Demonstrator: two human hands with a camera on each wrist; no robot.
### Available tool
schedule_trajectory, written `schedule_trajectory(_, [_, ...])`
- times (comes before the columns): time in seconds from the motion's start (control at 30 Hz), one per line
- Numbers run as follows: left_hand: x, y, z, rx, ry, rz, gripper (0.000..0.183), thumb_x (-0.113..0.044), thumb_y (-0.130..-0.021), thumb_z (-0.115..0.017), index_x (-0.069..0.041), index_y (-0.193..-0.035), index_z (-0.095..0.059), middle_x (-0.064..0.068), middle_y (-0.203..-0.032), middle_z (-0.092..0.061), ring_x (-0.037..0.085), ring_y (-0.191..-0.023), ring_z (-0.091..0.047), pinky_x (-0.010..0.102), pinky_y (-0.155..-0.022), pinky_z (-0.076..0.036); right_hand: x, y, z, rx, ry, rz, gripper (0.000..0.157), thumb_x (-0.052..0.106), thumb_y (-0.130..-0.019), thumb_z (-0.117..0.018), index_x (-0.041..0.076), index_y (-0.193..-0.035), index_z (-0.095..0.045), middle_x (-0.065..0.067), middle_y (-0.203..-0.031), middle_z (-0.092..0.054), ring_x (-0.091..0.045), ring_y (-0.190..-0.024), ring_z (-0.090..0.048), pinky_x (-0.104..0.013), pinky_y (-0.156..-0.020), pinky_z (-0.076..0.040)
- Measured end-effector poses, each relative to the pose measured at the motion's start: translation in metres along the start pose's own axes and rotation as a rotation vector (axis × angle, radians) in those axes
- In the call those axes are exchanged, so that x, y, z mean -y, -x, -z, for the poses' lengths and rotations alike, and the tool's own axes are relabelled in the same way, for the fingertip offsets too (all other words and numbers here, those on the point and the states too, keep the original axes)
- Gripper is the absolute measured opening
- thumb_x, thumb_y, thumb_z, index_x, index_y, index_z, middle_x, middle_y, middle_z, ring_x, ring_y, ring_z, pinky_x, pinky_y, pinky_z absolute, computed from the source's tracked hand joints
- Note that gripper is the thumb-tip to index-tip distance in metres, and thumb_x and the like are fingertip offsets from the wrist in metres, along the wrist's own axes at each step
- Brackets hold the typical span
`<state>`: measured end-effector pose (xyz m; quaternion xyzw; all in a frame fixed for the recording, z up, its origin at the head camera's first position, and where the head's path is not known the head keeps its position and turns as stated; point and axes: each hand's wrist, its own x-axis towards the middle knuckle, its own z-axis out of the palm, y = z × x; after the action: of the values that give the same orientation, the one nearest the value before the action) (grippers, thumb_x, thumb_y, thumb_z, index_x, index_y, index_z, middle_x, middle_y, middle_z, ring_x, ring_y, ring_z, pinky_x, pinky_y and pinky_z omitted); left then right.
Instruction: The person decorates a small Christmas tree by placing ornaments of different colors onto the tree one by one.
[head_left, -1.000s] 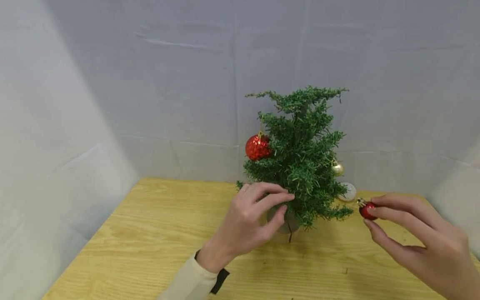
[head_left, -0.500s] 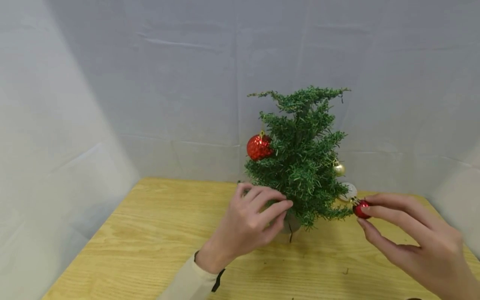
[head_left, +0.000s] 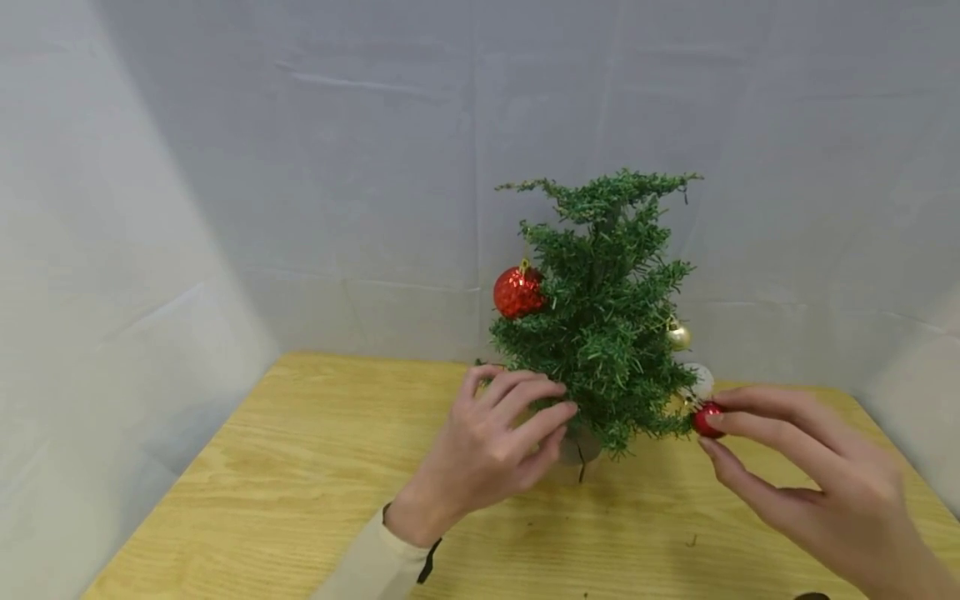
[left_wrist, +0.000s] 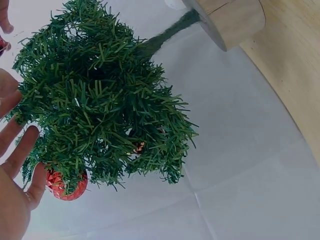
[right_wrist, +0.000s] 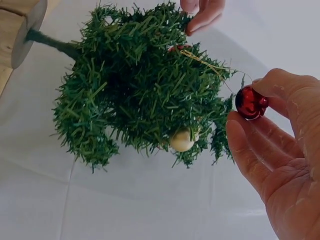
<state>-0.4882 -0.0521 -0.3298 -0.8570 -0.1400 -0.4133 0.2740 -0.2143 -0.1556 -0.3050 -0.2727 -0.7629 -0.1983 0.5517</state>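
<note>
A small artificial Christmas tree (head_left: 600,333) stands on the table. My right hand (head_left: 832,475) pinches a small shiny red bauble (head_left: 707,421) between thumb and fingertips at the tree's lower right branches. In the right wrist view, a thin gold thread (right_wrist: 210,65) stretches between this bauble and the branches. On the lower left side, my left hand (head_left: 495,442) has its fingers spread and slightly bent beside the foliage, holding nothing. A larger red ball (head_left: 517,292) hangs at upper left, and a small gold bauble (head_left: 677,336) hangs on the right.
Behind the right side of the tree shows a white round ornament (head_left: 699,379). The tree's trunk rises from a round wooden base (left_wrist: 235,22). Tiny bits lie on the wooden tabletop (head_left: 300,467), and grey-white cloth (head_left: 337,167) surrounds it.
My right hand has moved left with the red bauble, from beside the tree to the tip of a lower right branch. The left hand has drawn back slightly to the left.
</note>
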Motion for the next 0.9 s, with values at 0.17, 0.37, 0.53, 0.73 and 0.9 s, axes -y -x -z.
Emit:
schedule_trajectory(0.17, [-0.003,0.001,0.002,-0.008,0.020,0.000,0.023,-0.026,-0.088,-0.076,-0.022,-0.111,-0.077,-0.001,-0.118,-0.073,0.018,-0.111,-0.067,0.041,-0.092,-0.050,0.001,-0.003,-0.005,-0.009,-0.019,0.012,0.044,0.036,-0.101,-0.064,-0.002,-0.084,-0.077,-0.020,-0.088,-0.072,0.003,-0.103,-0.064,-0.005,-0.092,-0.048])
schedule_trajectory(0.37, [-0.008,-0.004,0.003,-0.088,0.081,-0.010,0.025,-0.027,-0.085,-0.079,-0.020,-0.109,-0.078,-0.001,-0.115,-0.074,0.017,-0.109,-0.067,0.037,-0.091,-0.050,0.000,-0.006,-0.012,-0.003,-0.037,0.032,0.041,0.036,-0.101,-0.064,0.001,-0.085,-0.078,-0.020,-0.090,-0.072,-0.001,-0.099,-0.066,-0.006,-0.089,-0.050])
schedule_trajectory(0.53, [-0.015,-0.009,0.003,-0.136,0.227,0.029,0.022,-0.024,-0.089,-0.074,-0.017,-0.110,-0.078,0.001,-0.114,-0.074,0.015,-0.106,-0.068,0.031,-0.090,-0.050,0.002,-0.007,-0.019,0.010,-0.073,0.050,0.037,0.034,-0.101,-0.065,0.001,-0.089,-0.079,-0.020,-0.092,-0.072,-0.003,-0.098,-0.067,-0.007,-0.089,-0.051])
schedule_trajectory(0.73, [-0.022,-0.012,0.001,-0.167,0.315,0.087,0.020,-0.025,-0.095,-0.068,-0.016,-0.110,-0.077,0.001,-0.113,-0.074,0.015,-0.105,-0.068,0.028,-0.087,-0.050,0.006,-0.009,-0.028,-0.003,-0.136,0.083,0.033,0.029,-0.100,-0.066,-0.001,-0.092,-0.079,-0.019,-0.092,-0.072,-0.008,-0.099,-0.068,-0.009,-0.095,-0.050])
schedule_trajectory(0.9, [-0.027,-0.013,0.000,-0.176,0.328,0.136,0.021,-0.028,-0.093,-0.070,-0.017,-0.109,-0.077,0.001,-0.113,-0.074,0.014,-0.103,-0.067,0.026,-0.084,-0.048,0.008,-0.008,-0.033,-0.007,-0.173,0.098,0.031,0.026,-0.100,-0.067,-0.002,-0.095,-0.079,-0.019,-0.096,-0.073,-0.008,-0.104,-0.069,-0.010,-0.096,-0.050])
